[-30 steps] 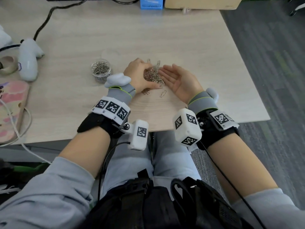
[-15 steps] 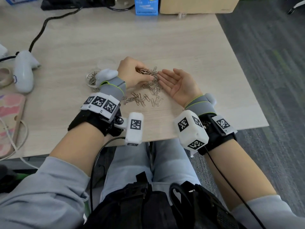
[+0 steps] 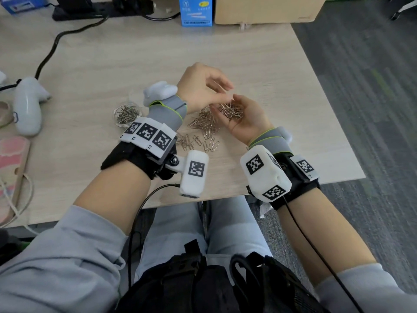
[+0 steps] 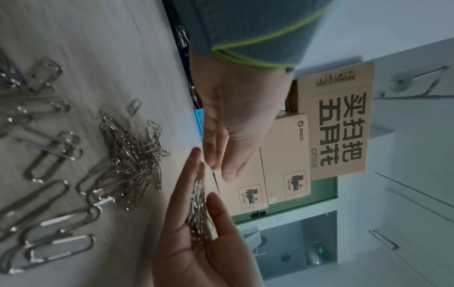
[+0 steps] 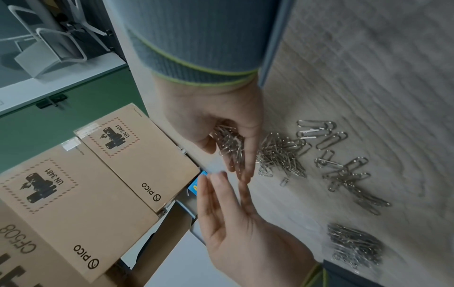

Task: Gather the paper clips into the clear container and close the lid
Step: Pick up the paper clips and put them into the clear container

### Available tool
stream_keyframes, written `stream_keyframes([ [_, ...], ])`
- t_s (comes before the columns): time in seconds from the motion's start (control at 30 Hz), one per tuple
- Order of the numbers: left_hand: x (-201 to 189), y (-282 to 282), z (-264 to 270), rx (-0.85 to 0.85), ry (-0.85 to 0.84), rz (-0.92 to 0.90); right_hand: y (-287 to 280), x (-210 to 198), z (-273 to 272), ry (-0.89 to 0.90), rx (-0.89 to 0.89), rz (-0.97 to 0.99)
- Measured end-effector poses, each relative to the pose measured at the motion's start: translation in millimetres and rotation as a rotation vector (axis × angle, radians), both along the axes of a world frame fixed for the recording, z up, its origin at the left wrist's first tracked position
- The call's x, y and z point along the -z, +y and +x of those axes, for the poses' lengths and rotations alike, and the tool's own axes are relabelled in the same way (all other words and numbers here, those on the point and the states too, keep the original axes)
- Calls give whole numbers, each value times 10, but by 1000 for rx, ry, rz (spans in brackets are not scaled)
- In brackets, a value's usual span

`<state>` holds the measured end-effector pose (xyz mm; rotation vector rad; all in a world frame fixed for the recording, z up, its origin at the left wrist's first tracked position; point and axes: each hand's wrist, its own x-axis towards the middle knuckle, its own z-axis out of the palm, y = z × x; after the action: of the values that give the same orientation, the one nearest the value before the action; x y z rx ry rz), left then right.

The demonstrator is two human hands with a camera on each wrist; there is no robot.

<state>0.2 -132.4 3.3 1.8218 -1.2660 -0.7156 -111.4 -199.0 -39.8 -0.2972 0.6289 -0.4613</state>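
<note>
Light wood-grain counter (image 3: 259, 64), grey carpet to its right. Left edge: white handheld controller (image 3: 27, 107) with a black cable running back. Clear container (image 3: 127, 115) sits upright on the counter just left of the left wrist, lid off, partly filled with paper clips; the lid can't be made out clearly.

Left hand (image 3: 200, 86) is raised over the counter, palm down, fingers (image 4: 221, 155) straight and relaxed, holding nothing, tips just about meeting the right hand's fingertips.

Loose pile of paper clips (image 3: 203, 123) lies on the counter between the two wrists, with a scatter of bigger clips (image 3: 198, 141) nearer the counter's front edge. The left wrist view shows the same pile (image 4: 132, 155) beside the hands.

Right hand (image 3: 243, 118) is palm up, cupped, fingers (image 5: 248, 165) loosely curled around a handful of clips (image 3: 232, 109) resting in the palm; the right wrist view shows that bunch (image 5: 230, 141) lying along the palm and fingers.

Back edge of the counter: blue carton (image 3: 195, 11) and cardboard box (image 3: 266, 9) right of it.
</note>
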Motion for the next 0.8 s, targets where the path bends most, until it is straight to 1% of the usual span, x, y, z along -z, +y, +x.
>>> stream_keyframes([
  [0.03, 6, 9, 31, -51, -9, -43, -8, -2, -19, -16, 2, 25],
  [0.07, 29, 13, 71, -93, -53, -57, -18, 1, -35, -25, -5, 33],
  [0.13, 135, 19, 156, -127, -220, 31, -33, 0, -69, -28, -13, 30],
  [0.2, 235, 47, 175, -72, -323, 134, -36, 6, -101, -31, -11, 38],
  [0.3, 355, 97, 114, 44, -418, 241, -24, 23, -146, -37, 7, 56],
  [0.37, 377, 137, 88, 30, -450, 309, -13, 35, -161, -29, 13, 47],
  [0.43, 395, 196, 107, 23, -450, 290, 20, 34, -165, -23, 18, 35],
  [0.53, 407, 284, 146, 54, -388, 257, 42, 30, -172, -23, 38, 36],
  [0.63, 390, 406, 127, 11, -355, 199, 94, 22, -182, -31, 40, 36],
  [0.7, 350, 495, 78, -21, -417, 255, 127, 27, -193, -31, 43, 26],
  [0.8, 353, 598, 1, 1, -530, 366, 164, 41, -222, -36, 45, 9],
])
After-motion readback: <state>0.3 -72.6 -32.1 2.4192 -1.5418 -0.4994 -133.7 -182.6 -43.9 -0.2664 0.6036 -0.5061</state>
